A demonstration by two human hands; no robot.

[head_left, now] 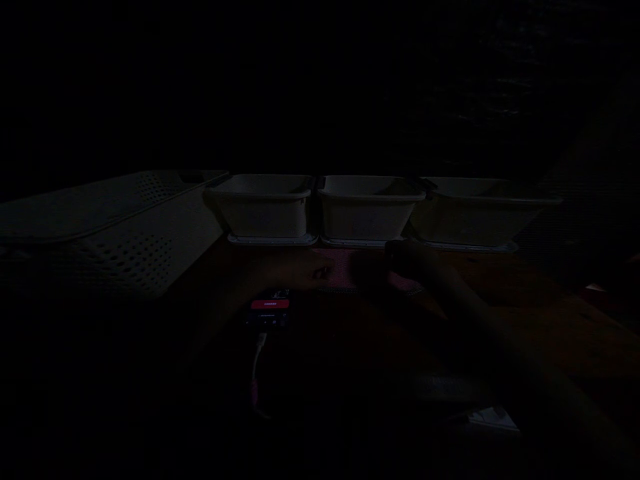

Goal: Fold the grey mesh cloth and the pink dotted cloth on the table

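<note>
The scene is very dark. A pink textured cloth or mat point(343, 267) lies flat on the wooden table, in front of the middle bin. My left hand point(310, 270) rests at the left edge of the pink piece, its fingers mostly lost in shadow. Over the right part of the same piece is my right hand point(406, 259), seen as a dark shape near the bin's base. Whether either hand holds anything is hidden by the darkness. Just below my left hand lies a phone point(270, 312) with a lit screen and a red bar.
Three pale bins, left point(265, 217), middle point(367, 217) and right point(475, 220), stand in a row at the back. A large perforated basket point(150, 233) is at the left. A white cable point(256, 363) runs from the phone. Near my right forearm is a small pale object point(494, 418).
</note>
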